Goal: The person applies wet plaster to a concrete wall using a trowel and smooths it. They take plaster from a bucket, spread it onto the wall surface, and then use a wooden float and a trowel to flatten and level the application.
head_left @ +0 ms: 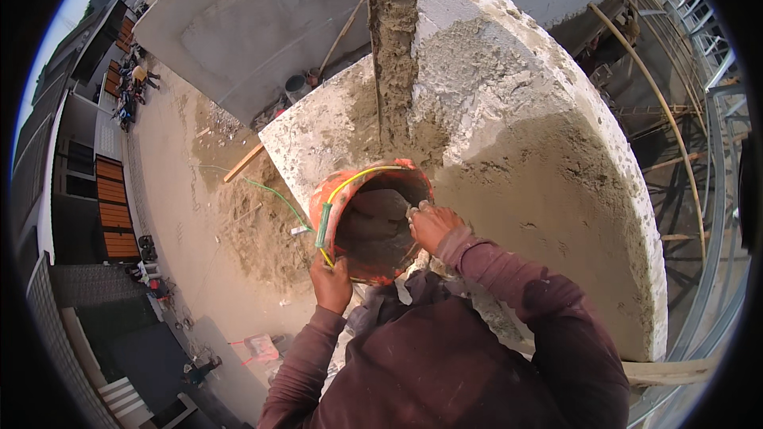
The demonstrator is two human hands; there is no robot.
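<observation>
An orange bucket (322,191), smeared with grey mortar, stands tilted in front of my body. Its yellow wire handle (350,180) with a green grip lies over the left side of the rim. At the near left rim, my left hand (332,284) is closed on the bucket. My right hand (433,226) reaches over the right rim, fingers closed; what they hold is hidden. Inside the bucket, next to those fingers, is a smooth grey shape (380,205); whether it is a tool blade or mortar I cannot tell.
Beyond the bucket rises a rough column (393,48). To the right, a curved white-edged wall (548,167) is partly coated with wet mortar. Bamboo poles (656,91) and metal framing lie further right. Far below on the left run a sandy street (179,214) and houses. A wooden plank (244,162) juts out left.
</observation>
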